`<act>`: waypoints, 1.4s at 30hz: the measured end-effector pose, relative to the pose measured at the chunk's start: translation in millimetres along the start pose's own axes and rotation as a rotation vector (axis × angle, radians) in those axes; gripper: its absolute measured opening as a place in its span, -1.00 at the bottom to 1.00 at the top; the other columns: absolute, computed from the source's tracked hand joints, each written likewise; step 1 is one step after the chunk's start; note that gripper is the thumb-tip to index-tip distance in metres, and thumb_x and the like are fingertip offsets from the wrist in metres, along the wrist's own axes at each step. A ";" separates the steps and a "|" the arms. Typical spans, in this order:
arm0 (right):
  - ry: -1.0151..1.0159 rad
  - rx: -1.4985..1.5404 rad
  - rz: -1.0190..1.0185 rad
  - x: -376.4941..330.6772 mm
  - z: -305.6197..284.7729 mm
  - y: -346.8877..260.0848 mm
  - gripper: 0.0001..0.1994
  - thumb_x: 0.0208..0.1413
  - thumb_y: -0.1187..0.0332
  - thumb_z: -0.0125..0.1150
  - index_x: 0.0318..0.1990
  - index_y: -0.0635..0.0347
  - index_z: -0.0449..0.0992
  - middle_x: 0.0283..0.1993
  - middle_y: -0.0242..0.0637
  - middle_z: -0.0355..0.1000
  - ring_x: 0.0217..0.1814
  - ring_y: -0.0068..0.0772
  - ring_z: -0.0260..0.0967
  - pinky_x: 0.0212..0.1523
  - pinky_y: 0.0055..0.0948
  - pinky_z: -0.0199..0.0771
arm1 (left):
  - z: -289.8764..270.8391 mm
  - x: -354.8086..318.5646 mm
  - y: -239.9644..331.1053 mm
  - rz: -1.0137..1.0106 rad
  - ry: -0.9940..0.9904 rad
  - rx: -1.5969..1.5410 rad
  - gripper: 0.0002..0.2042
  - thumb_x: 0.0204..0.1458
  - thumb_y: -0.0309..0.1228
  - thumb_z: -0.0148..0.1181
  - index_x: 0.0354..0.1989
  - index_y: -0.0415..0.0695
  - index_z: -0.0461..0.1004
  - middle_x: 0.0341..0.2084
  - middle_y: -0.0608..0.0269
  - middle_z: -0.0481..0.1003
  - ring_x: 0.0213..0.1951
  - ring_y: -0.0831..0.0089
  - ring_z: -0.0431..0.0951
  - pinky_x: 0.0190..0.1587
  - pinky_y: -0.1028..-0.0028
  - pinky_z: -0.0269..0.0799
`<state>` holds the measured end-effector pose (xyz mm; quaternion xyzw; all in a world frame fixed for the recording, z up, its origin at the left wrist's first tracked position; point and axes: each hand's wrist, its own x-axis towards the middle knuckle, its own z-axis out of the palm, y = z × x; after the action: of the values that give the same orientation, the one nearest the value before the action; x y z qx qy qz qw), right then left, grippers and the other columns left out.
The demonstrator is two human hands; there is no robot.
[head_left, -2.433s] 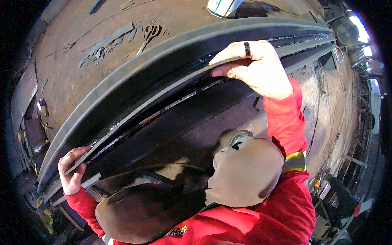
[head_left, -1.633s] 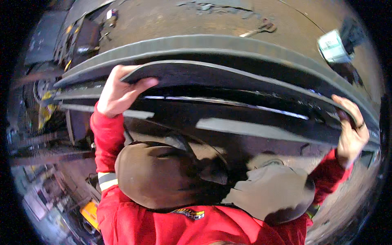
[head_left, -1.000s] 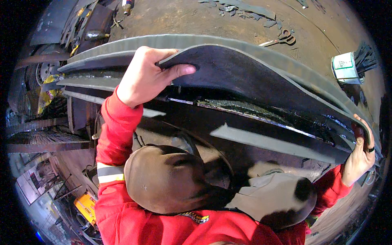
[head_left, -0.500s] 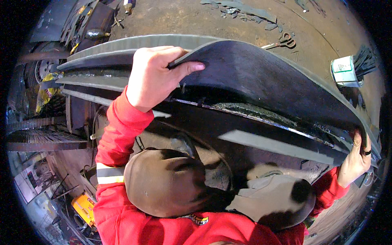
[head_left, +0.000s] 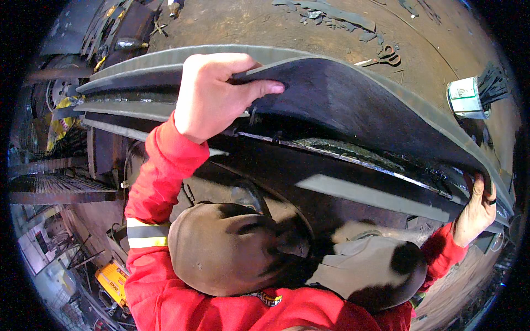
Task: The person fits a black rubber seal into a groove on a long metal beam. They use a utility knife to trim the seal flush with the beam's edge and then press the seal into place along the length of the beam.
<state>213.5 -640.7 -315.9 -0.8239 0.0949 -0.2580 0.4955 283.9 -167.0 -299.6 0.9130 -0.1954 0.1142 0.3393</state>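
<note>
Both hands (head_left: 212,96) grip a dark rubber sheet (head_left: 353,105), apparently near a white-labelled can (head_left: 465,97).

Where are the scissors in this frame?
In the head view, the scissors lie at the upper right on the brown work surface, beyond the long dark strip that both hands hold, left of the brush.

Bright daylight from above, hard dark shadows below, sharp centre, strong fisheye bending, black rim
</note>
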 end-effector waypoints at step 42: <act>0.077 0.281 -0.138 2.1 -14.7 -15.0 -0.87 0.25 0.53 0.08 -0.11 0.35 0.50 -0.03 -0.06 0.49 0.03 -0.23 0.46 0.08 -0.14 0.51 | -50.8 12.0 22.9 0.076 -0.080 -0.184 -0.76 -0.33 -0.73 0.38 -0.40 -0.30 0.57 -0.47 0.20 0.54 -0.37 0.42 0.56 -0.26 0.53 0.44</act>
<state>206.1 -645.5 -296.7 -0.7404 0.0202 -0.3337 0.5831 280.8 -152.5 -244.5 0.8738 -0.2529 0.0718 0.4091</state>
